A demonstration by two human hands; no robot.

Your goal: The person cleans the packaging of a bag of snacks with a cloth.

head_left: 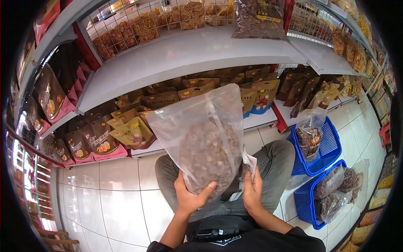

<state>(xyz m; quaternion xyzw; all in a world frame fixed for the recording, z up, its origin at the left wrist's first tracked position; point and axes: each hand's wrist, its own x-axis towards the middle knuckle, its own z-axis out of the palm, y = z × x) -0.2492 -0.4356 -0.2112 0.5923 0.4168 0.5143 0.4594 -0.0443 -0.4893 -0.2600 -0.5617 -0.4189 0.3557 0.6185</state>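
Observation:
A large clear plastic bag of small brown pieces (208,149) stands tilted above my lap, its top edge flat and unfilled. My left hand (192,193) grips its lower left side, the thumb lying across the front. At the bag's right side, my right hand (252,191) pinches a pale folded cloth (249,163), which touches the bag. The fingers behind the bag are hidden. What exactly the brown pieces are, I cannot make out.
A grey shelf (189,48) runs ahead, with one bag of brown snacks (259,21) on it. Below are brown pouches (161,100). Two blue baskets (309,170) holding bagged snacks (336,185) stand at my right on white tiles (119,176).

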